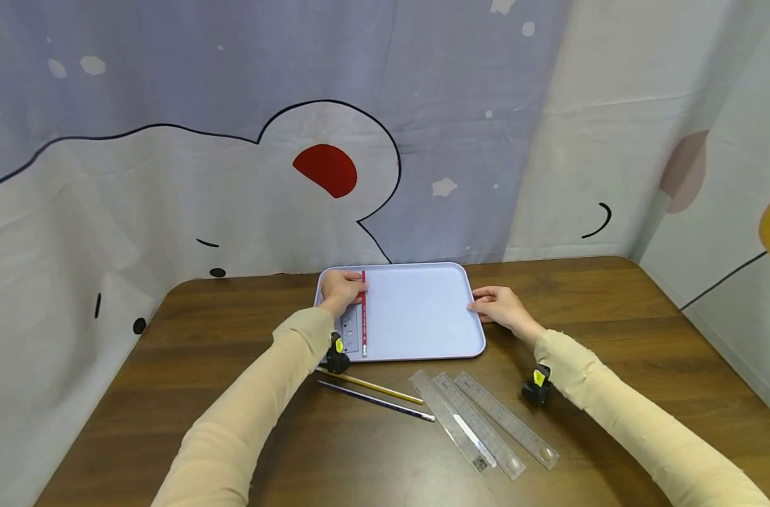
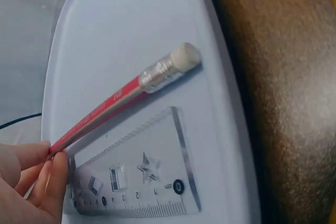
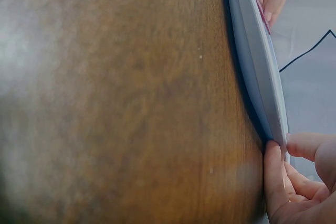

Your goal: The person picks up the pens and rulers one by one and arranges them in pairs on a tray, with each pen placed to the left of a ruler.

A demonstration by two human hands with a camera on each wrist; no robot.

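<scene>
Between the thumb and fingers of my left hand (image 1: 339, 290) is a red pencil (image 1: 364, 324), pinched near its far end. Its white eraser end points toward me, over the left part of a pale tray (image 1: 423, 310). Beside the pencil, on the tray, lies a clear ruler (image 2: 142, 171) with cut-out shapes such as a star; the left arm partly hides it in the head view. My right hand (image 1: 502, 308) pinches the tray's right rim (image 3: 275, 98), thumb on one side and fingers on the other.
In front of the tray lie a yellow pencil (image 1: 372, 385) and a dark blue pencil (image 1: 379, 401). Right of them, three clear rulers (image 1: 480, 424) are fanned out on the wooden table (image 1: 283, 451). A printed curtain (image 1: 461, 127) hangs behind the table.
</scene>
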